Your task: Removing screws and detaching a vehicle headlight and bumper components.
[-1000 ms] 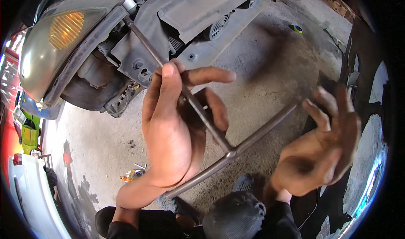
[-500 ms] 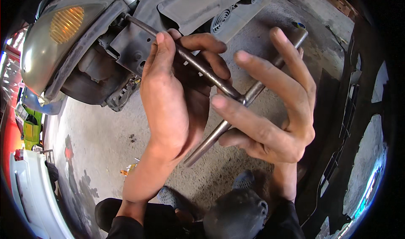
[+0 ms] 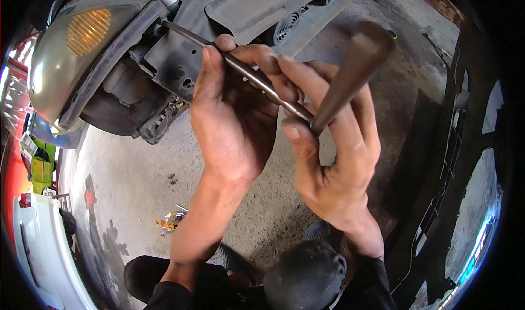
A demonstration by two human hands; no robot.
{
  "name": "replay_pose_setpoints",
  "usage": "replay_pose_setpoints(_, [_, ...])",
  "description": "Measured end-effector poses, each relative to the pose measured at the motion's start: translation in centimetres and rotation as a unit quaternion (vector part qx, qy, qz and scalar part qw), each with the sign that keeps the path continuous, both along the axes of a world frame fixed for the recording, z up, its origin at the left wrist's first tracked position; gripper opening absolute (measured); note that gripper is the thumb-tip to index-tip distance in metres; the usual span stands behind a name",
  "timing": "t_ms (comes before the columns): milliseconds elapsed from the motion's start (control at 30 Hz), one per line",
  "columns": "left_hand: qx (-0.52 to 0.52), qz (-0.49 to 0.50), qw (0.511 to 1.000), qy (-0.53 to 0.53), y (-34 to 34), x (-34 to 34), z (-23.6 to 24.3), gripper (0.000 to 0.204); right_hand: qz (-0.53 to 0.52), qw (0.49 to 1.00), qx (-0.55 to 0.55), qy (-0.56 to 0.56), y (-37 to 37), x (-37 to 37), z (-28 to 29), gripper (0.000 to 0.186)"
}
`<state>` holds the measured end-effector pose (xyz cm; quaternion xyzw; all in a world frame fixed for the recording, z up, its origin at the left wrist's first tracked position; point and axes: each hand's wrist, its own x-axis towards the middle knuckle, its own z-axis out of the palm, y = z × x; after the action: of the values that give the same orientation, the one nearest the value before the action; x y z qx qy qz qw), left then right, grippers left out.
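Gripping a cross-shaped metal wrench [image 3: 273, 91] with both hands: left hand [image 3: 232, 118] is closing around the long bar, steadying it toward the car's front underside [image 3: 164, 58]; right hand [image 3: 333, 151] is clamping the junction, apparently for turning leverage. Headlamp [image 3: 71, 53] sits beside.

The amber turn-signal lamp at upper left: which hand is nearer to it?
Left. The left hand grips the metal rod close to the bumper, just right of the amber lamp. The right hand holds the rod's crossing end farther right, beyond the left hand.
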<state>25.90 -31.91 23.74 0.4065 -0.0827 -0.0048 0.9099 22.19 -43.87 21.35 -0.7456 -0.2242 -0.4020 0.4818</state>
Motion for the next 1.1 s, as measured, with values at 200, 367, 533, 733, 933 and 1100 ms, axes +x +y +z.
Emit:
replay_pose_setpoints(200, [-0.085,-0.173,0.977,-0.093,1.7,1.7,0.1,0.029,-0.021,0.994,-0.111,-0.014,-1.5,1.7,1.4,0.035])
replay_pose_setpoints(367, [-0.098,-0.153,0.982,-0.06,1.0,2.7,1.0,0.029,0.117,0.989,0.061,-0.066,-1.1,4.2,1.6,0.046])
replay_pose_setpoints(533, [-0.072,-0.114,0.987,-0.083,1.8,2.2,1.0,0.026,0.092,0.991,0.076,-0.064,1.0,2.8,2.6,0.049])
replay_pose_setpoints(733, [0.052,-0.071,0.994,-0.057,3.1,1.9,2.5,0.035,0.077,0.995,0.064,0.008,1.3,1.6,2.9,0.048])
replay_pose_setpoints(933, [0.459,0.259,0.808,-0.263,2.9,0.6,2.2,0.03,-0.123,0.991,0.051,-0.002,1.2,1.3,2.2,0.02])
replay_pose_setpoints(1100, [0.353,0.293,0.653,-0.602,2.0,0.5,6.1,0.038,-0.068,0.997,0.023,-0.001,3.2,2.2,3.0,0.019])
